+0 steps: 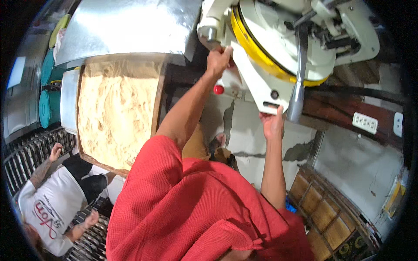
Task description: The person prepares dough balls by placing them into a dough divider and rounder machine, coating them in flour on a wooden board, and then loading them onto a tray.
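Observation:
A large white machine with a yellow ring around its round head stands in front of me. A flat white panel with a slot and a round hole slants out below the ring. My left hand is closed at the panel's far left edge, beside a short metal cylinder; its fingertips are partly hidden. At the panel's near end, my right hand grips the edge, thumb on top and fingers underneath. A grey metal lever hangs just right of that hand. Below my left hand is a red knob.
To the left is a wooden-sided tray of pale flour, beside a shiny metal sheet. Another person in a white shirt is at the lower left near dark racks. Sockets and leaning framed boards are at right.

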A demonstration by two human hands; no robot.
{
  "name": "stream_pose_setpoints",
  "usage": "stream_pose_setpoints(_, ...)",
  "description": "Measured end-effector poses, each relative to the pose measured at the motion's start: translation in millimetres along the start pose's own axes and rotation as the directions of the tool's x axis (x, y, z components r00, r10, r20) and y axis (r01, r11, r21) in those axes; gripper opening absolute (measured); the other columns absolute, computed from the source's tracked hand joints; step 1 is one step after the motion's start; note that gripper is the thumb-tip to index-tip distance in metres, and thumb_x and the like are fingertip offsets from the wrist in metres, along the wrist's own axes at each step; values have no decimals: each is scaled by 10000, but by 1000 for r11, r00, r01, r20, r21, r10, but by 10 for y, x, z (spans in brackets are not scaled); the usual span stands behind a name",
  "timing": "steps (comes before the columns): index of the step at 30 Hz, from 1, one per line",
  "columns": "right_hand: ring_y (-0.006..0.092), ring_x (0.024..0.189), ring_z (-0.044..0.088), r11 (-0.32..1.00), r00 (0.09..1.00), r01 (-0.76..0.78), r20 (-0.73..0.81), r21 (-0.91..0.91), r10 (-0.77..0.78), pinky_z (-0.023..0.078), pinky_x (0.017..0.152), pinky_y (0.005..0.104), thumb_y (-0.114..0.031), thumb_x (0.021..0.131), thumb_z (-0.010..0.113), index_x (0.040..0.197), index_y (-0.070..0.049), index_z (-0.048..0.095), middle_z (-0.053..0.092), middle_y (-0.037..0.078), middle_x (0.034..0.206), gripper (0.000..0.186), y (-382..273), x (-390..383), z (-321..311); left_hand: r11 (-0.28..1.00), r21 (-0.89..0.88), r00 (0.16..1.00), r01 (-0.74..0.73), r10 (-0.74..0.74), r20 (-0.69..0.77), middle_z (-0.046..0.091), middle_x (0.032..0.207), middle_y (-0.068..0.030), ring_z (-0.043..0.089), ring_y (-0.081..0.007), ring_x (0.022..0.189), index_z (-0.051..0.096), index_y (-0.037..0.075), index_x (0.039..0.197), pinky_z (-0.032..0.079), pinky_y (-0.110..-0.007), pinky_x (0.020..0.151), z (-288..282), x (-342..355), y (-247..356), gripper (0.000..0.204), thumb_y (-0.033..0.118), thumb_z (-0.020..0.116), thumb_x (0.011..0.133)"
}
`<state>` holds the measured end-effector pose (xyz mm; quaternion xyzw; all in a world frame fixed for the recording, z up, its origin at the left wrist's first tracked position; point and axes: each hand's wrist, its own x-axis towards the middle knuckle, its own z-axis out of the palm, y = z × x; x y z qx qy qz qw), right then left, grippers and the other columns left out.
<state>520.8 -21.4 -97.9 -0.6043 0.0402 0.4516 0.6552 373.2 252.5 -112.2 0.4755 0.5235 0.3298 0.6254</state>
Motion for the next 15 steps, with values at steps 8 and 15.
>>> stream_pose_setpoints(8, 158, 760, 590, 632, 711, 620, -8, -465, -703, 484, 707, 306, -235, 972, 551, 877, -60, 614, 606, 57, 783, 210, -2024, -797, -227, 658, 170, 640, -734, 753, -151, 636, 990, -105, 610, -200, 935, 635, 38, 1041, 508, -322, 813, -768, -794, 1368, 270, 106, 790, 831)
stream_pose_setpoints(15, 191, 1015, 627, 112, 309, 909, 467, -401, -828, 490, 982, 366, -245, 1035, 485, 1111, 19, 638, 677, 142, 1067, 314, -4791, -1071, 1964, 245, 65, 213, -967, 926, -310, 622, 1128, -106, 590, -297, 1086, 665, 76, 1010, 446, -456, 989, -431, 128, 3051, 313, 263, 788, 790)
